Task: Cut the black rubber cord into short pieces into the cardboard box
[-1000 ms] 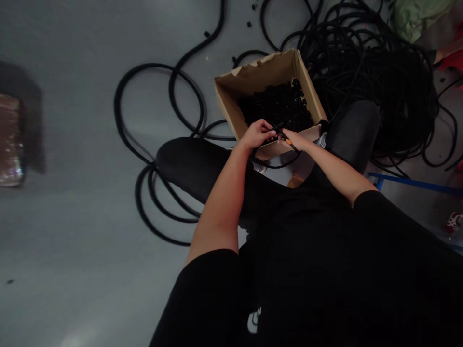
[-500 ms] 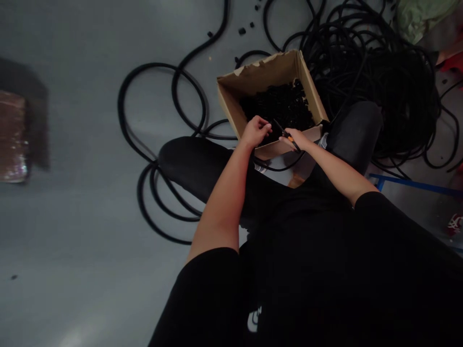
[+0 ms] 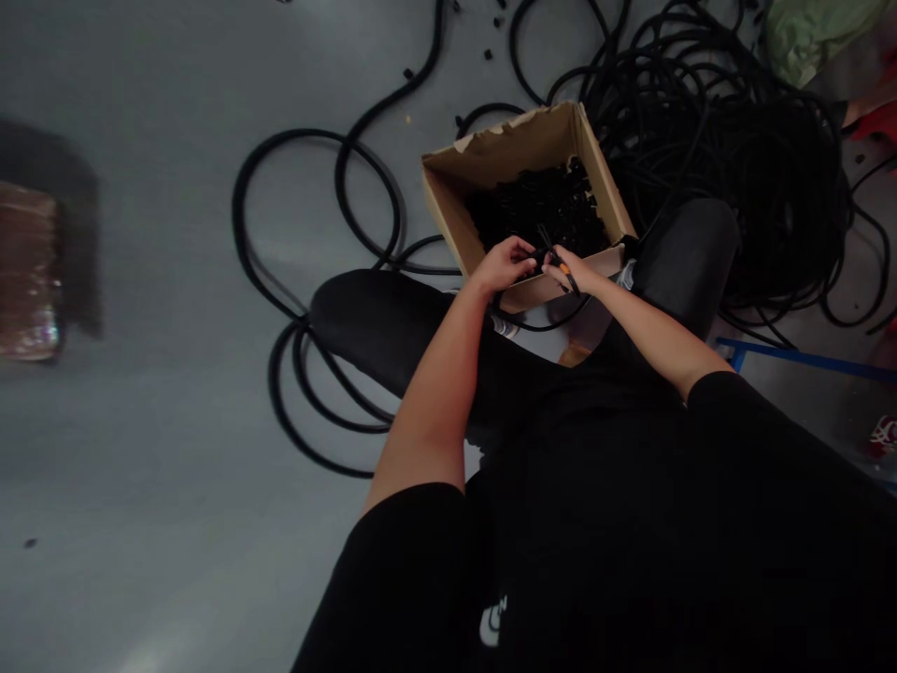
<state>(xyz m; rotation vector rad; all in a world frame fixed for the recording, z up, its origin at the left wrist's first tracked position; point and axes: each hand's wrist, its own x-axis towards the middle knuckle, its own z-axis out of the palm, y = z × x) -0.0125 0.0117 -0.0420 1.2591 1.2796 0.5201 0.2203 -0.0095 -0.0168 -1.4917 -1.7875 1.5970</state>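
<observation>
White logo on black shirt; only "N" readable.

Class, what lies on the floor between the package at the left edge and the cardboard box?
The head view shows loops of black hose lying on grey floor, nearer the cardboard box.

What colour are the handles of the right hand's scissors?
Orange and black: the scissors' handles show best in the head view.

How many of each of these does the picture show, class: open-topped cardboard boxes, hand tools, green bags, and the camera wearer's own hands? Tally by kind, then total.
Open-topped brown cardboard box: 1
Orange-and-black hand tool: 1
Pale green crumpled bag: 1
Wearer's bare hands: 2 (left hand, right hand)
Total: 5
</observation>
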